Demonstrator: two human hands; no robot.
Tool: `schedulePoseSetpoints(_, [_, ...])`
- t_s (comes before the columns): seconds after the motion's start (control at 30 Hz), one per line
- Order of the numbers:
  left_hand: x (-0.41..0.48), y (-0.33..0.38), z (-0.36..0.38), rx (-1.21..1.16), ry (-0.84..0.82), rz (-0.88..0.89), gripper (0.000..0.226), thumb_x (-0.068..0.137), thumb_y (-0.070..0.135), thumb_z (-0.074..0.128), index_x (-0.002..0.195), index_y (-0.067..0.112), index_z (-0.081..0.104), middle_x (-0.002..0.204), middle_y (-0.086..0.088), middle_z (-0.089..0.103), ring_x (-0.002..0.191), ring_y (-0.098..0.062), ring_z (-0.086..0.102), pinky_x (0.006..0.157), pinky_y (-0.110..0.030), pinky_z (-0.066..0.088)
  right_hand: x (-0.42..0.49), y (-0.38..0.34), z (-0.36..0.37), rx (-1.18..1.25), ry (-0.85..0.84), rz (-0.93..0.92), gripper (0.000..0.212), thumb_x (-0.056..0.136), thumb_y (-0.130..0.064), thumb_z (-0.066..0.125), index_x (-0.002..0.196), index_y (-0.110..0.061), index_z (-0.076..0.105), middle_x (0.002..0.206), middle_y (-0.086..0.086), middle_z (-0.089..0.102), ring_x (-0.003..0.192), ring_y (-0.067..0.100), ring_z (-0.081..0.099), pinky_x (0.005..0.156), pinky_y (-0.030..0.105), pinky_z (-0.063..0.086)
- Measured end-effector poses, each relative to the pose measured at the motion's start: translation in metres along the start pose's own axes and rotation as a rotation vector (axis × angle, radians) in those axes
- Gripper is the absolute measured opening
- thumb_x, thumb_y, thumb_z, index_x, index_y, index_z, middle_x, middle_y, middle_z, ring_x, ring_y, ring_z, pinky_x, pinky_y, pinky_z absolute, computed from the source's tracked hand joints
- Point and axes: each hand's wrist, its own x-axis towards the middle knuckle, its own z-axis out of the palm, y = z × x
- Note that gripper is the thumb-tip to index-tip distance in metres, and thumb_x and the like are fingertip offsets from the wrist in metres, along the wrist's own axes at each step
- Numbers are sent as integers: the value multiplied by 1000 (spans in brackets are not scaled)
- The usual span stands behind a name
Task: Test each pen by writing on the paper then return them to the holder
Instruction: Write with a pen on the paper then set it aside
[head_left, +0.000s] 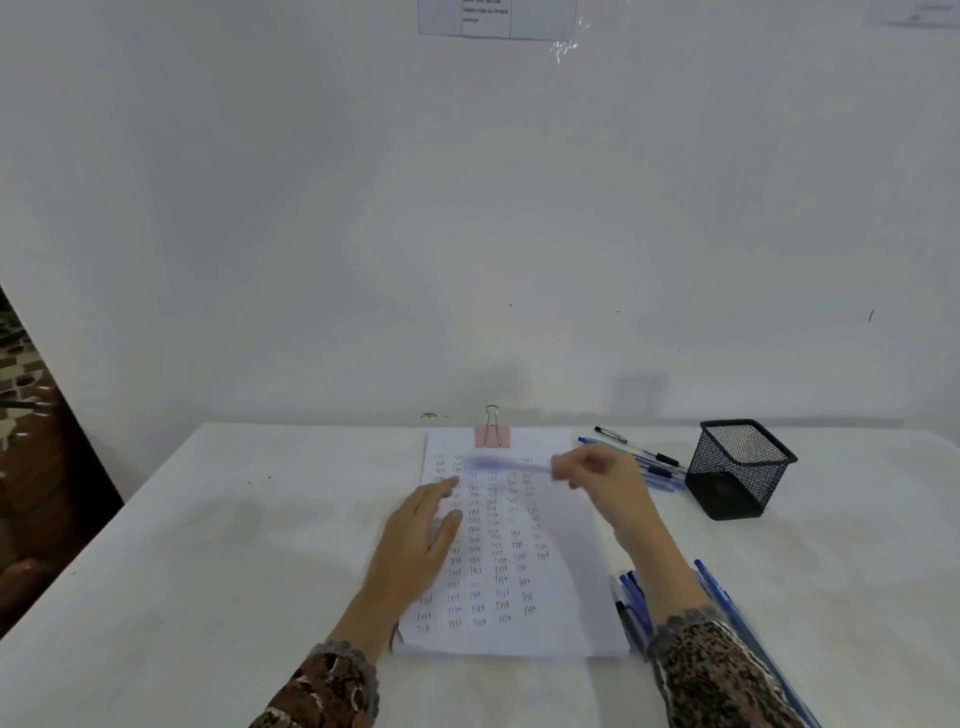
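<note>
Soft even light, right hand (597, 475) motion-blurred

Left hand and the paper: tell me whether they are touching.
Touching. The head view shows the left hand lying flat, fingers straight, on the left side of the paper, with no gap beneath it.

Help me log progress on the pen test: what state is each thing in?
Left hand, flat on the paper, fingers straight.
Right hand, holds the blue pen above the paper.
Blue pen, held, motion-blurred.
Paper, clipped, rows of Test written.
Binder clip, clamped on the paper's top edge.
Holder, upright, no pens sticking out.
Pens beside holder, lying on the table.
Pens by right forearm, lying on the table.
</note>
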Motion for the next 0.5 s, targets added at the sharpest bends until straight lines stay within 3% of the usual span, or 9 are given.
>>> schedulePoseSetpoints(0.07, [-2,-9,1,101,-2,-48,63,89,56,24,142,22,32,141,11,38,130,-8,36,110,-28,28,-4,3,-4,245,73,81,15,93,-28,54,98,-18,63,87,-7,70,78,12,59,69,27,40])
schedulePoseSetpoints(0.13, [-2,-13,3,199,-44,-107,80,78,60,8,145,19,26,148,5,30,136,-12,28,113,-30,20,-10,13,3,319,-15,143,22,96,-33,45,109,-22,58,89,-9,67,76,9,57,66,27,37])
schedulePoseSetpoints(0.23, [0,-12,5,337,-150,-154,93,66,60,-3,147,19,21,152,4,22,140,-12,19,116,-32,6,-20,36,26,603,-25,207,14,95,-17,46,98,-7,55,77,2,64,55,9,55,52,22,45])
schedulePoseSetpoints(0.3, [1,-11,4,357,-187,-176,92,67,60,-3,147,19,20,153,6,18,141,-10,16,116,-32,3,-23,48,31,711,43,239,8,93,-5,50,86,-3,52,74,9,61,50,11,60,50,19,52])
schedulePoseSetpoints(0.37, [2,-11,3,352,-207,-185,80,77,55,7,147,19,19,155,4,14,143,-12,11,117,-32,2,-25,55,29,696,75,207,12,88,6,54,85,-5,50,68,11,60,52,13,63,51,18,53])
schedulePoseSetpoints(0.5, [1,-9,3,366,-237,-205,60,95,44,22,148,19,14,157,3,7,144,-12,3,117,-32,0,-27,60,21,295,89,12,28,84,14,54,74,-11,46,58,11,47,41,10,46,42,19,37])
